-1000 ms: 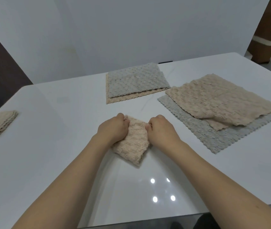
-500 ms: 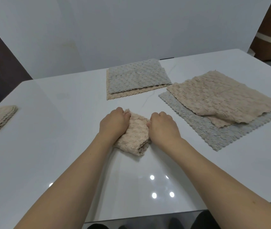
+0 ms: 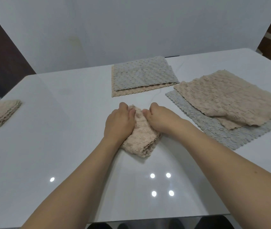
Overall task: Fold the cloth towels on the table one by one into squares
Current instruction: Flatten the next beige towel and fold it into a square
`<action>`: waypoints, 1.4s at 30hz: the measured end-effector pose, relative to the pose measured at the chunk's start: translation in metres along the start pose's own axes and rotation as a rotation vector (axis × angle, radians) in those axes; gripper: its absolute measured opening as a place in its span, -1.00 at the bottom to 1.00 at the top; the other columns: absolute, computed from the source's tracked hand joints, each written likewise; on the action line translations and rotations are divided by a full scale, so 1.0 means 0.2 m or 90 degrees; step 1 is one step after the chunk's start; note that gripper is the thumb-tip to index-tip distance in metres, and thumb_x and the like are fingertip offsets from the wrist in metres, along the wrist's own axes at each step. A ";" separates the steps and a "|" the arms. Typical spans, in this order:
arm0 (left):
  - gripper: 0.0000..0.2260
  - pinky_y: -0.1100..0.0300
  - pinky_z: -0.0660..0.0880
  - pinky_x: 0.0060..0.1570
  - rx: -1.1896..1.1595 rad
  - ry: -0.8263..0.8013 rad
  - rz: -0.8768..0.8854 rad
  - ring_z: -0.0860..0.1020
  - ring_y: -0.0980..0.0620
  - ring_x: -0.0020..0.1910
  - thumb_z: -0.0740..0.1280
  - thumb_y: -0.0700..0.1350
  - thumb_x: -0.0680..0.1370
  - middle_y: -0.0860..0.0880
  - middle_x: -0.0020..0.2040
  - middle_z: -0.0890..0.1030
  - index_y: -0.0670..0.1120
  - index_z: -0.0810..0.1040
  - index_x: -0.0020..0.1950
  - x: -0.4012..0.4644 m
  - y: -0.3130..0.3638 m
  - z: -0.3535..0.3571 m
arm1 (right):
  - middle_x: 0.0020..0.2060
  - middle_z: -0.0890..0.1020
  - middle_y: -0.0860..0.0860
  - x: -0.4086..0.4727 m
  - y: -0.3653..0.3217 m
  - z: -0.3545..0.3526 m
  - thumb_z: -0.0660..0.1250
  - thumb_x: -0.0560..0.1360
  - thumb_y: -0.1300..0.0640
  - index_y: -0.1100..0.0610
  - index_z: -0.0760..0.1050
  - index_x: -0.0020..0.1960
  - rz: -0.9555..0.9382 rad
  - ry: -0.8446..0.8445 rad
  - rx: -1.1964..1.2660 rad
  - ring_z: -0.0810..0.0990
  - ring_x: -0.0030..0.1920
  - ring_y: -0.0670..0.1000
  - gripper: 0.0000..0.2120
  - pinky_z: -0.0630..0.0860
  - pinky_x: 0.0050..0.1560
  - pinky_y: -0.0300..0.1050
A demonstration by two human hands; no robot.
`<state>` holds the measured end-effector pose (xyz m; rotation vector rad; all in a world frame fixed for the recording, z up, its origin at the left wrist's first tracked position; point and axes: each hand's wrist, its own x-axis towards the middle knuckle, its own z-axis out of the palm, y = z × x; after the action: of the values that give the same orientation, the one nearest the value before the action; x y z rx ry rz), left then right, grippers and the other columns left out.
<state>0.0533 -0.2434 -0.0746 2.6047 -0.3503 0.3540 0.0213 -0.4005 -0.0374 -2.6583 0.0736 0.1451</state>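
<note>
Lying mid-table between both hands, small folded beige waffle-textured cloth towel [image 3: 139,139], touching each. Left hand [image 3: 119,123] on its left edge, fingers curled, gripping cloth. Right hand [image 3: 160,119] on its right edge, fingers curled into fabric. Glossy white table [image 3: 65,146] beneath.

No writing, label, brand mark or number can be read anywhere from where I stand, not on the towels, the surface or the wall behind.
</note>
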 end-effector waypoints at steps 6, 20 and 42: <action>-0.70 -0.06 0.28 0.22 -0.071 -0.082 -0.097 0.49 -0.14 0.11 0.01 0.09 0.68 0.00 0.01 0.60 -0.04 0.45 0.08 0.06 -0.02 -0.01 | 0.05 0.60 0.11 0.01 0.03 0.04 -0.06 0.66 -0.12 0.08 0.38 -0.05 -0.044 0.038 -0.093 0.54 0.06 0.16 -0.64 0.40 -0.06 -0.02; -0.84 -0.05 0.40 0.07 -0.133 0.011 -0.079 0.55 -0.12 -0.13 0.10 0.02 0.66 0.01 -0.22 0.58 -0.05 0.36 0.05 0.01 -0.01 -0.03 | -0.19 0.58 -0.01 0.05 0.06 0.10 0.00 0.61 -0.24 0.03 0.33 -0.20 -0.074 0.120 -0.098 0.56 -0.08 0.10 -0.59 0.38 -0.16 -0.04; -0.78 -0.31 0.42 0.18 -0.488 -0.163 -0.250 0.48 -0.19 0.07 0.36 0.23 0.35 0.14 -0.24 0.66 0.27 0.47 -0.05 -0.18 -0.15 -0.22 | -0.23 0.58 -0.01 0.08 0.09 0.14 0.00 0.63 -0.19 0.08 0.36 -0.17 -0.056 0.196 -0.081 0.52 -0.14 0.11 -0.59 0.30 -0.21 -0.04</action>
<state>0.0199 -0.1902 -0.0611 1.8913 -0.0285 -0.2207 0.0330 -0.4044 -0.0714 -2.7833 0.0474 -0.2989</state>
